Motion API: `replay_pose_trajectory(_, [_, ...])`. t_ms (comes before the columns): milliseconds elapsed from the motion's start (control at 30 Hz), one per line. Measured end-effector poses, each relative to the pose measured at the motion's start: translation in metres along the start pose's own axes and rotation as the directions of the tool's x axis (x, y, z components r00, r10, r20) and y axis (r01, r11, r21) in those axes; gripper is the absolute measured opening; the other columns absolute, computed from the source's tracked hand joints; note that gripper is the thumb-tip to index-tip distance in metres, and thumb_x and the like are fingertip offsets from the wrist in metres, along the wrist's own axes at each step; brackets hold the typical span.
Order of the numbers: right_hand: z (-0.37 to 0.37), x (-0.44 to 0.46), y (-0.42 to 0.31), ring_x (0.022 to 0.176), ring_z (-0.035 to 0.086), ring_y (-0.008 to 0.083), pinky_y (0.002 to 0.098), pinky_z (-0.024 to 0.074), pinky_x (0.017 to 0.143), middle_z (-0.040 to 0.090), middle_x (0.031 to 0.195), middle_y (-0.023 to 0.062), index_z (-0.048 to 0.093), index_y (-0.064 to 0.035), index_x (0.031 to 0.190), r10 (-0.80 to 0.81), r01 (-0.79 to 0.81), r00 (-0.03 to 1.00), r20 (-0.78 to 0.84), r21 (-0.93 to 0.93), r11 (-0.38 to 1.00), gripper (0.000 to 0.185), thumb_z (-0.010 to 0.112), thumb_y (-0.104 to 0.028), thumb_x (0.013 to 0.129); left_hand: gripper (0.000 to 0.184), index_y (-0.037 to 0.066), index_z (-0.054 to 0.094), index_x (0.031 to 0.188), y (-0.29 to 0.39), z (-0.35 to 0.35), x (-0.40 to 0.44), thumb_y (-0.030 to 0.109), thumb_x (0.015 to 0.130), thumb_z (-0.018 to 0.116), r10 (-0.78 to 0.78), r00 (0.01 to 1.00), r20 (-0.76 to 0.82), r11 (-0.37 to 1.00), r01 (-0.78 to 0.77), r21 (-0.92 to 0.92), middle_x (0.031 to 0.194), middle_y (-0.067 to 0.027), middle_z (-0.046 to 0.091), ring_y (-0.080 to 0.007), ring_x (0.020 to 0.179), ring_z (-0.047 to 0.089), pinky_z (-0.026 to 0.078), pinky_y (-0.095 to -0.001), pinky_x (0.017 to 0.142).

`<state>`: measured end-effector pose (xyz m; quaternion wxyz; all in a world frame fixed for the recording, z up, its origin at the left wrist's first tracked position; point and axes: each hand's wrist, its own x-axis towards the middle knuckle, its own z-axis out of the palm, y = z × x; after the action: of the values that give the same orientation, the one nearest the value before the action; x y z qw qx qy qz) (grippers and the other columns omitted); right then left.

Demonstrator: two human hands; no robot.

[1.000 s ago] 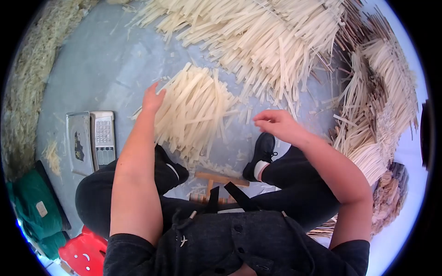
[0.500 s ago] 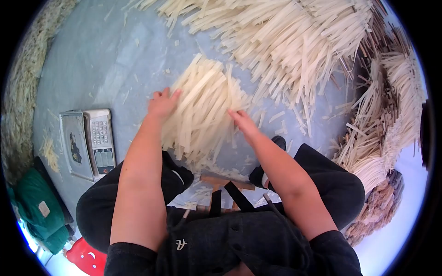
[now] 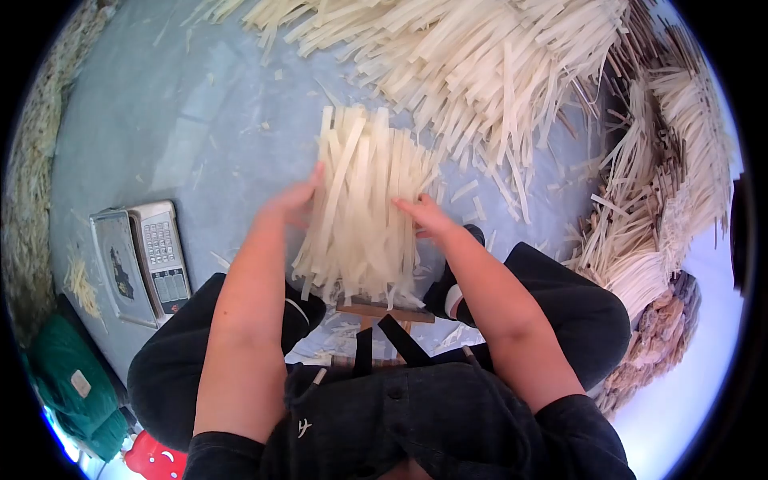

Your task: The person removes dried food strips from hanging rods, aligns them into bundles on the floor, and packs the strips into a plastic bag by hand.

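Fingers outstretched, the left hand (image 3: 299,200) and right hand (image 3: 431,217) touch opposite sides of a bundle of pale flat strips (image 3: 364,212); a digital scale (image 3: 163,254) sits left of the bundle.

Strips (image 3: 368,200) pale cream. Big pile (image 3: 472,72) also cream; sticks (image 3: 622,64) dark brown. Floor (image 3: 192,172) blue-grey, paler streaks. Scale (image 3: 160,240) light grey; pan (image 3: 106,248) silvery, blackish blotch. Cloth (image 3: 56,368) green, beige patch (image 3: 81,383). Corner object (image 3: 148,458) red, white marks. Shirt (image 3: 360,428) black, small white emblem (image 3: 303,428). Trousers (image 3: 172,368) black. Sock (image 3: 454,302) white. Bar (image 3: 408,315) brown.
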<state>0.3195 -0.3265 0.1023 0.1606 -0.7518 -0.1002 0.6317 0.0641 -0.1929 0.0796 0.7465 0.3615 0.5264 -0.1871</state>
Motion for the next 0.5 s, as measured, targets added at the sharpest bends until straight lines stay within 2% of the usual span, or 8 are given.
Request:
replay_pose_trajectory(33, [-0.004, 0.007, 0.003, 0.124, 0.053, 0.0343, 0.0392, 0.0433, 0.102, 0.054, 0.133, 0.0239, 0.032, 0.0042, 0.142, 0.003, -0.003, 1.0, 0.0, 0.001, 1.0, 0.099, 0.077, -0.05, 0.073, 0.102, 0.013, 0.033, 0.15, 0.003, -0.004, 0.0, 0.087, 0.08, 0.032, -0.026, 0.998, -0.052, 0.997, 0.022, -0.081, 0.153, -0.0146, 0.032, -0.0363, 0.14, 0.031, 0.028, -0.063, 0.106])
replay_pose_trajectory(100, [-0.016, 0.03, 0.005, 0.124, 0.052, 0.0371, 0.0414, 0.0428, 0.103, 0.049, 0.138, 0.0253, 0.035, 0.0035, 0.141, -0.182, 0.1, 0.957, -0.227, -0.33, 0.939, 0.097, 0.077, -0.051, 0.073, 0.101, 0.011, 0.032, 0.15, 0.012, -0.006, -0.009, 0.085, 0.081, 0.034, -0.057, 0.993, -0.105, 0.986, 0.04, -0.16, 0.156, -0.0134, 0.029, -0.0363, 0.143, 0.027, 0.024, -0.0656, 0.107])
replay_pose_trajectory(233, [-0.026, 0.027, -0.024, 0.122, 0.053, 0.0395, 0.0419, 0.0432, 0.102, 0.048, 0.138, 0.0268, 0.036, 0.0051, 0.14, -0.325, 0.151, 0.881, -0.343, -0.446, 0.882, 0.094, 0.076, -0.048, 0.074, 0.116, 0.011, 0.023, 0.153, 0.029, 0.001, -0.018, 0.092, 0.071, 0.038, -0.016, 0.994, -0.106, 0.983, 0.035, 0.181, 0.15, -0.022, 0.035, -0.0442, 0.135, 0.037, 0.032, -0.0612, 0.105])
replay_pose_trajectory(300, [-0.03, 0.055, -0.029, 0.118, 0.055, 0.0422, 0.0405, 0.0441, 0.102, 0.053, 0.133, 0.0251, 0.036, -0.0017, 0.142, -0.858, 0.513, 0.395, -0.329, -0.696, 0.503, 0.085, 0.073, -0.042, 0.077, 0.119, 0.011, 0.018, 0.154, 0.027, 0.003, -0.012, 0.091, 0.069, 0.043, -0.031, 0.993, -0.111, 0.965, 0.059, 0.257, 0.149, -0.023, 0.035, -0.044, 0.133, 0.04, 0.033, -0.0603, 0.105])
replay_pose_trajectory(333, [-0.03, 0.057, -0.042, 0.118, 0.055, 0.0422, 0.0405, 0.0441, 0.102, 0.053, 0.133, 0.0251, 0.036, -0.0017, 0.142, -0.858, 0.513, 0.396, -0.327, -0.696, 0.502, 0.085, 0.073, -0.042, 0.077, 0.122, 0.011, 0.015, 0.154, 0.022, 0.005, -0.009, 0.09, 0.068, 0.049, -0.025, 0.995, -0.092, 0.948, 0.053, 0.315, 0.149, -0.0227, 0.036, -0.043, 0.132, 0.042, 0.034, -0.0594, 0.105])
replay_pose_trajectory(400, [-0.028, 0.06, -0.067, 0.114, 0.058, 0.0382, 0.0397, 0.0461, 0.099, 0.061, 0.123, 0.02, 0.049, -0.0096, 0.135, -0.96, 0.503, 0.189, -0.205, -0.82, 0.274, 0.064, 0.068, -0.036, 0.08, 0.125, 0.01, 0.011, 0.154, 0.018, 0.004, -0.006, 0.088, 0.066, 0.055, -0.027, 0.997, -0.077, 0.93, 0.053, 0.365, 0.148, -0.0224, 0.037, -0.0419, 0.13, 0.045, 0.036, -0.0586, 0.104])
replay_pose_trajectory(433, [-0.031, 0.066, -0.075, 0.114, 0.058, 0.0382, 0.0397, 0.0461, 0.099, 0.061, 0.123, 0.02, 0.049, -0.0096, 0.135, -0.961, 0.508, 0.19, -0.201, -0.818, 0.272, 0.064, 0.068, -0.036, 0.08, 0.124, 0.009, 0.013, 0.153, 0.018, 0.004, -0.005, 0.083, 0.066, 0.062, -0.005, 0.995, -0.096, 0.925, 0.041, 0.377, 0.148, -0.0219, 0.038, -0.0402, 0.128, 0.047, 0.038, -0.0579, 0.102])
replay_pose_trajectory(500, [-0.042, 0.07, -0.083, 0.111, 0.059, 0.0334, 0.0412, 0.0472, 0.097, 0.062, 0.121, 0.0166, 0.061, -0.0144, 0.124, -0.633, 0.32, 0.774, -0.017, -0.852, 0.415, 0.046, 0.064, -0.035, 0.083, 0.123, 0.008, 0.015, 0.152, 0.008, -0.002, 0.013, 0.077, 0.065, 0.068, 0.013, 0.994, -0.11, 0.921, 0.031, 0.388, 0.147, -0.0215, 0.039, -0.0385, 0.127, 0.049, 0.04, -0.0572, 0.101])
